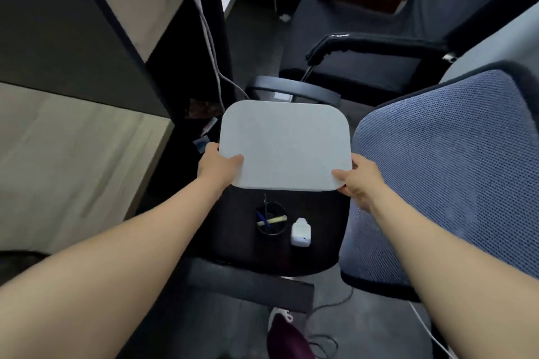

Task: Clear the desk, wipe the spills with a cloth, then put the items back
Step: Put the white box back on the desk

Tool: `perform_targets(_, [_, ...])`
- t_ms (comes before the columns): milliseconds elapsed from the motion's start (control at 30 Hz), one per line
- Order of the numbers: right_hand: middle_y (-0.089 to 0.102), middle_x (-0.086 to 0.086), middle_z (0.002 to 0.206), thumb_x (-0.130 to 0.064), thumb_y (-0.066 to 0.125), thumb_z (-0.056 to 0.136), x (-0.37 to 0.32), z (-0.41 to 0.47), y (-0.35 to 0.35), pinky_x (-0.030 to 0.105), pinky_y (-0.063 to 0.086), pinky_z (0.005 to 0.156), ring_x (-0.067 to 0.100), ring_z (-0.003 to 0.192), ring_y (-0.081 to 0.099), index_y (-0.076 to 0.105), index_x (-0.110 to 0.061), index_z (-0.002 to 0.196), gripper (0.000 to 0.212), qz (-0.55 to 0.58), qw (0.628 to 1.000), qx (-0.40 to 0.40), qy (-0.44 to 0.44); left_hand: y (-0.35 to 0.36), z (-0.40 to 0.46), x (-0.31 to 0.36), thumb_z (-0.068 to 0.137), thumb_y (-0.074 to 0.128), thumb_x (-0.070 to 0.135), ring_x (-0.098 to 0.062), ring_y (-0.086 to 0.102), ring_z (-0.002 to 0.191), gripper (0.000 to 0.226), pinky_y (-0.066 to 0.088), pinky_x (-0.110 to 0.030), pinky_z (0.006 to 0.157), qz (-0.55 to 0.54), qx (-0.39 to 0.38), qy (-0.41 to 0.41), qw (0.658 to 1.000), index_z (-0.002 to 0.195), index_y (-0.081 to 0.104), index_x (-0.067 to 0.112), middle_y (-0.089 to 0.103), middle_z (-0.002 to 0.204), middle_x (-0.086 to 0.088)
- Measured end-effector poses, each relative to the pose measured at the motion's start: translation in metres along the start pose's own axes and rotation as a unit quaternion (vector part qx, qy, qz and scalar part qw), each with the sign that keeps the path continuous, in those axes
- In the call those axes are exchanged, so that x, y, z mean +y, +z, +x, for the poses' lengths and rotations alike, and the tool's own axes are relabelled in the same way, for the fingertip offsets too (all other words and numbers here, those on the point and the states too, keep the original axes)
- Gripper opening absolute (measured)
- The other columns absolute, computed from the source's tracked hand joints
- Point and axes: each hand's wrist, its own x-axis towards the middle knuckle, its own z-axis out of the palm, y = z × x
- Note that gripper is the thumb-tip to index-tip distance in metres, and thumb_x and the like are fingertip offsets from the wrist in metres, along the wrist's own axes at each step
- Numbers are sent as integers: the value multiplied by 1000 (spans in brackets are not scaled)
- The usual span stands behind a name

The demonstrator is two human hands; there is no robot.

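Head view: both hands held a flat grey pad (284, 146) with rounded corners, level, above a black chair seat (320, 242). Left hand (217, 167) gripped the pad's near-left corner, thumb on top, fingers curled under and hidden. Right hand (357, 181) gripped the near-right corner the same way, thumb on top.

On the seat, under the pad's near edge: a black pen cup (271, 218) with pens and a pale stick inside, upright. Just right of it, a small white bottle (300, 232); touching or not, couldn't tell.

The seat's blue mesh backrest (443, 172) stood at right. A second dark chair (393, 46) sat further back, well apart. Pale wood bench (73, 160) sat at left with dark partition panels (58, 23) above it. Grey cables (210, 46) ran down between partition and chairs. Dark red object (287, 339) lay on the floor at the bottom edge, too blurred to identify. Frame was motion-blurred on the left.
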Motion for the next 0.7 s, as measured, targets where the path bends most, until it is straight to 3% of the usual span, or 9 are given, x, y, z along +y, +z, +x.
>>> perform_targets(133, [60,5,117,5,54,89,-22,-66,7,42,52,89,27,109,57,53,-9,127,40,4,1000,-19,-24,-49,-45,-7,87,61,28,-29,55,105,48,47,-36,82,-10,14,10,1000,127,42,9,55,121,-8])
perform_targets(233, [60,7,121,5,54,90,-36,-107,20,34,52,77,26,108,58,51,-8,130,42,1,999,-31,-38,-86,-75,-14,86,62,24,-30,56,104,48,49,-40,87,-54,28,14,998,126,43,8,56,122,-9])
perform_targets(333, [60,7,119,5,54,90,-49,-143,42,30,50,69,23,103,58,52,-7,129,40,-7,997,-52,-48,-126,-104,-25,87,61,22,-29,56,109,50,47,-36,86,-76,41,19,996,131,41,8,55,125,-7])
perform_targets(500, [62,9,121,3,57,90,-77,-187,101,35,50,77,25,103,59,54,-6,127,38,-40,992,-98,-73,-206,-138,-55,89,60,24,-28,56,110,47,43,-32,77,-98,90,7,991,130,45,8,57,121,-5])
perform_targets(700, [60,10,118,3,58,89,-120,-215,192,37,52,81,28,108,58,53,-4,126,38,-67,978,-163,-109,-294,-150,-87,89,61,25,-31,54,115,50,41,-32,79,-126,180,-35,975,132,44,6,54,130,-11])
